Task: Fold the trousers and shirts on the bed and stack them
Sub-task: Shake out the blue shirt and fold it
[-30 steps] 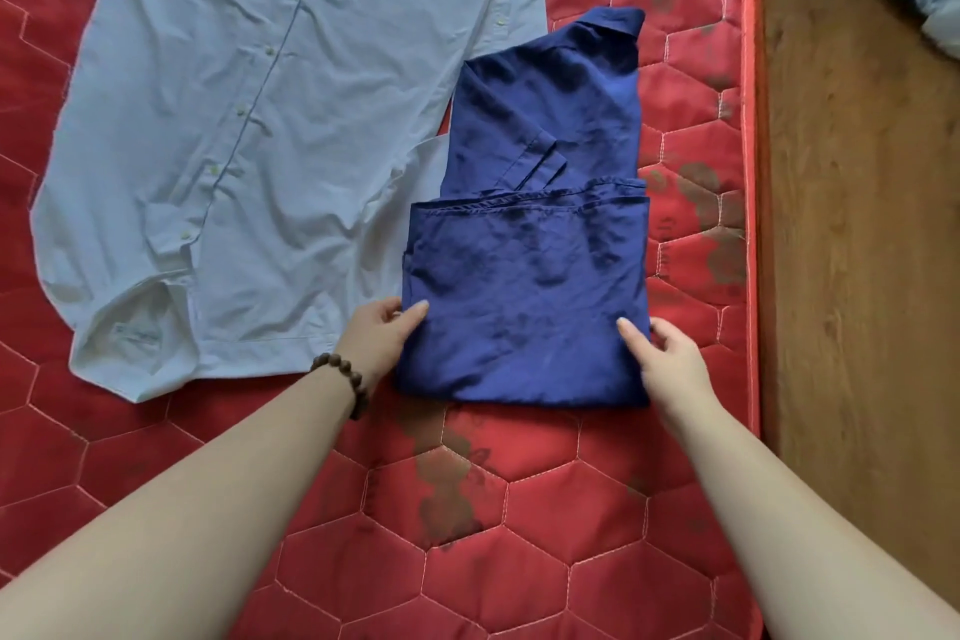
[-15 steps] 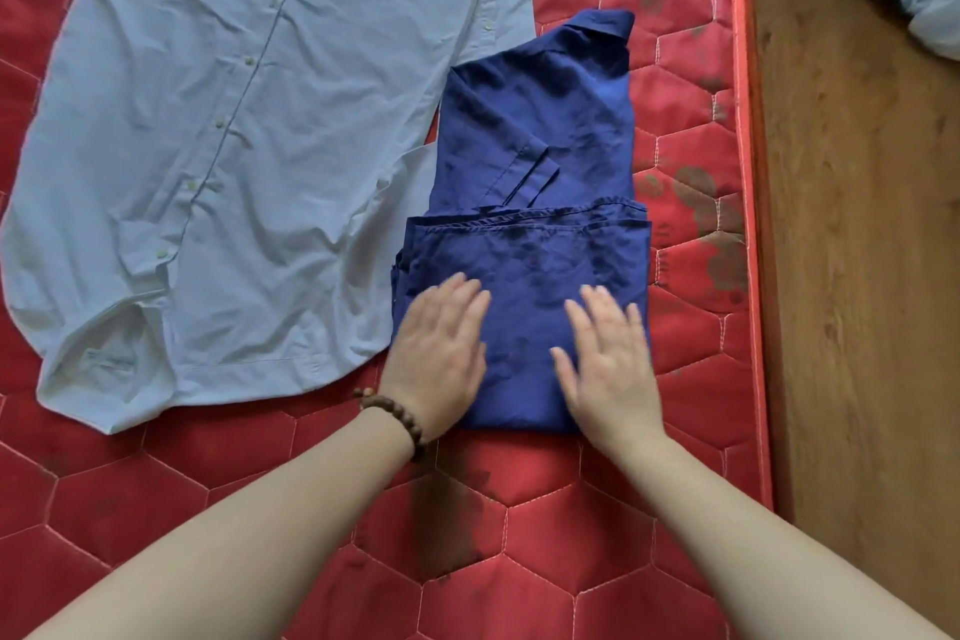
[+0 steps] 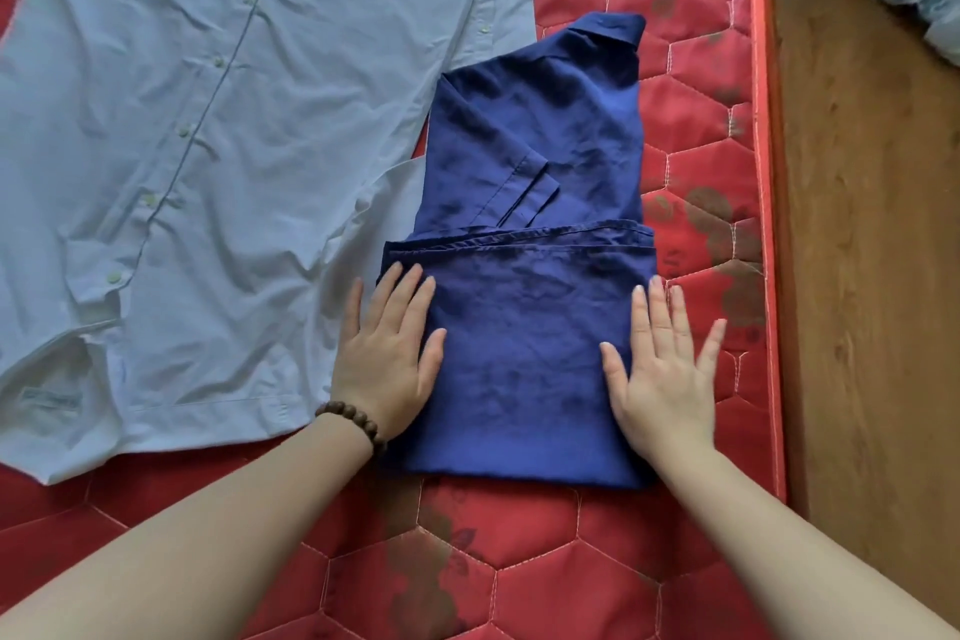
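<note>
the left hand [image 3: 387, 353] lies flat with fingers straight and spread, pressing the left edge of the navy shirt [image 3: 524, 307]; a bead bracelet [image 3: 353, 424] circles its wrist. the right hand [image 3: 662, 369] is likewise flat and wide, holding nothing, pressing the shirt's right edge. both palms seem set there to smooth the turned-up lower half and keep the fold crisp. the navy shirt sits near the right side of the red mattress [image 3: 701, 130], partly folded, its long axis running away from the person, collar at the far end. its left edge overlaps the pale blue shirt [image 3: 208, 146], which lies unfolded, buttons up. beyond the mattress edge runs a wooden floor [image 3: 862, 276].
</note>
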`<state>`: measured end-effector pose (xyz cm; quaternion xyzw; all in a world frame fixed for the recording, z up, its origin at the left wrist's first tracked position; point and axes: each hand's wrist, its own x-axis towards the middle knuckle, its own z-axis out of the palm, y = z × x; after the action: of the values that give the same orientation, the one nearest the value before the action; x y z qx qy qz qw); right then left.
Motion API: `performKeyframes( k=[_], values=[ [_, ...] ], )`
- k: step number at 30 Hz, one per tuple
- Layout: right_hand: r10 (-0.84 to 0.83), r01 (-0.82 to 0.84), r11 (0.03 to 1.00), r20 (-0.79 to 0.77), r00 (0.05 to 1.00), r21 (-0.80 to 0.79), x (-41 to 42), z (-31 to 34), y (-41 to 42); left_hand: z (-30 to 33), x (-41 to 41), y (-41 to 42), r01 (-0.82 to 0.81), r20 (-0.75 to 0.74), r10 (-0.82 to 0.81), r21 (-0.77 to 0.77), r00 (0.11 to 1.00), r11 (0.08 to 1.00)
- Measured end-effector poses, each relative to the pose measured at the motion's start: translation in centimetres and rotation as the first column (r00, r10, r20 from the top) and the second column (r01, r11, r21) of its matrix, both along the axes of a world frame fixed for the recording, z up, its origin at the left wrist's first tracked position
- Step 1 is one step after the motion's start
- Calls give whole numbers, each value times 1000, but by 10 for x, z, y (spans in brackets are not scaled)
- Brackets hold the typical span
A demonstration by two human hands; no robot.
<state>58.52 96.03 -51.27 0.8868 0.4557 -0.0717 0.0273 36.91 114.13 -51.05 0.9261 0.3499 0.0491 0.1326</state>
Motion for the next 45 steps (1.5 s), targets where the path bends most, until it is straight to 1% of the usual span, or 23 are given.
performKeyframes(
  k=[2,3,4,6,8,10,12,15,17,19,21,23,24,27,29,31,33,35,37,39,41,42,45],
  values=[
    [134,-134,989,10,991,70,7,4,14,5,10,11,116,117,-122,57,986,992],
    [215,-215,973,11,977,87,9,4,23,5,15,17,195,125,-204,80,971,978],
    [283,-282,956,7,959,86,10,4,33,4,21,23,269,97,-277,86,956,959],
    [360,-360,933,-20,933,20,10,1,49,-2,28,34,372,-31,-371,38,928,927],
    [376,-379,924,-47,925,-58,12,-6,53,-9,28,44,412,-164,-410,-21,897,911],
    [346,-350,933,-59,936,-80,20,-11,47,-16,24,52,432,-217,-430,-40,877,901],
    [317,-322,944,-69,946,-79,31,-10,38,-17,18,59,448,-212,-449,-56,868,892],
    [379,-385,921,-82,922,-60,50,-1,23,-6,9,71,469,-168,-467,-30,868,883],
    [460,-463,886,-75,884,-22,66,8,8,3,-1,80,516,-153,-503,64,851,854],
    [543,-545,838,-61,838,-21,83,16,-9,10,-12,87,590,-155,-572,127,806,797],
    [624,-626,778,-38,780,-55,95,21,-23,14,-21,90,688,-167,-668,139,725,712],
    [700,-699,710,-16,713,-83,94,24,-27,16,-24,89,751,-185,-729,95,659,654],
    [735,-733,675,-8,678,-89,91,22,-27,15,-24,87,755,-187,-735,69,652,652],
    [795,-793,604,-15,607,-76,80,18,-20,13,-18,82,707,-177,-697,-10,695,707],
    [784,-784,619,-30,620,-36,75,17,-14,12,-16,77,671,-155,-675,-84,721,736],
    [750,-751,660,-54,659,22,71,19,-8,15,-16,73,634,-108,-655,-176,748,753],
    [704,-699,709,-130,698,92,67,23,-4,22,-15,73,585,-52,-617,-264,785,767],
    [633,-621,771,-286,720,142,67,27,2,29,-14,78,529,-23,-582,-390,813,754],
    [530,-541,832,-469,707,125,72,32,8,36,-11,86,458,-44,-561,-526,827,717],
    [442,-477,873,-581,683,102,79,38,15,43,-4,97,404,-70,-563,-626,823,668],
    [372,-428,901,-634,678,72,84,44,26,48,5,106,380,-84,-581,-679,809,628],
    [358,-424,904,-640,680,56,85,47,30,49,9,108,402,-93,-609,-671,788,623],
    [392,-477,878,-608,690,25,89,49,36,46,4,109,544,-216,-745,-561,632,624]
  ],
)
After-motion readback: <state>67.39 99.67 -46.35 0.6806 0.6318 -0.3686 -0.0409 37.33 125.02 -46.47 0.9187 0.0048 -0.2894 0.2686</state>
